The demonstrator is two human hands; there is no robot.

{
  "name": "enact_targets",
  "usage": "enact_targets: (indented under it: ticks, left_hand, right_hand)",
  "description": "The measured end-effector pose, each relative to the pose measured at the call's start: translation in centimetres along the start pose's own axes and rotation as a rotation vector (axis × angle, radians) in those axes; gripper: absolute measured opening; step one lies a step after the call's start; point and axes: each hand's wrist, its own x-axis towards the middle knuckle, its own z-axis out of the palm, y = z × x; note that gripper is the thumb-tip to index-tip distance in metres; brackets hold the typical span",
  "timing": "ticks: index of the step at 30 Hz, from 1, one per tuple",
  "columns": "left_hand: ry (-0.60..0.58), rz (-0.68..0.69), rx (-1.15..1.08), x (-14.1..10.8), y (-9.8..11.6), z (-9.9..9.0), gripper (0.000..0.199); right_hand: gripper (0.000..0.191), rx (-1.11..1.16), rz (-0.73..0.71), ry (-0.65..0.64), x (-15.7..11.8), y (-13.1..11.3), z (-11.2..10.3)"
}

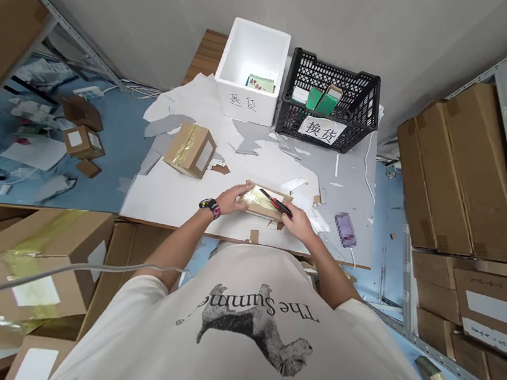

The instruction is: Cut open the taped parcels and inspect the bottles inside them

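Observation:
On the table's near side lies a small cardboard box (258, 208), sealed with shiny yellowish tape and bearing a white label. My left hand (232, 198) grips its left end, fingers along the far edge and thumb on the near side. In my right hand (297, 219) is a red and black utility knife (277, 204), held over the box with its tip pointing left across the taped top. Whether the blade touches the tape I cannot tell. A larger taped carton (189, 149) stands to the left, beyond my left hand.
At the back of the table (276, 159) stand a white foam box (247, 99) and a black plastic crate (330, 100) holding small boxes. A pixelated phone-like object (345, 229) with a cable lies right. Torn paper covers the tabletop. Stacked cartons (465, 174) flank both sides.

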Motion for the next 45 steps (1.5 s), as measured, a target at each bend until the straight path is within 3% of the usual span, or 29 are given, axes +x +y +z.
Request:
enact_targets:
  ticks: [4,9,16,22,32,40,45]
  left_hand:
    - [-0.080,-0.043,-0.071,1.7,-1.3,-1.0,0.093]
    - [-0.116,-0.094,-0.050,2.1,-1.6,-1.3,0.115]
    - [-0.141,-0.101,-0.032,2.2,-1.9,-1.6,0.117]
    - [-0.153,-0.106,-0.040,2.2,-2.1,-1.6,0.120]
    - [-0.205,-0.127,0.084,2.5,-2.9,-1.8,0.125]
    - [-0.292,-0.143,0.169,2.6,-2.1,-2.4,0.123]
    - [-0.296,-0.139,0.217,2.9,-2.3,-2.5,0.123]
  right_hand:
    - [0.050,-0.175,-0.060,-0.106,1.2,-1.2,-1.7]
    - [0.041,-0.332,-0.064,-0.192,3.4,-2.6,-2.0]
    - [0.035,-0.471,-0.101,-0.251,6.2,-4.7,0.0]
    - [0.036,-0.570,-0.081,-0.285,6.8,-6.2,2.0]
    - [0.033,-0.587,-0.096,-0.355,7.5,-5.4,1.2]
    - [0.048,-0.687,-0.045,-0.419,5.6,-3.3,1.3]
    - [0.046,-0.779,-0.071,-0.438,6.0,-4.0,0.3]
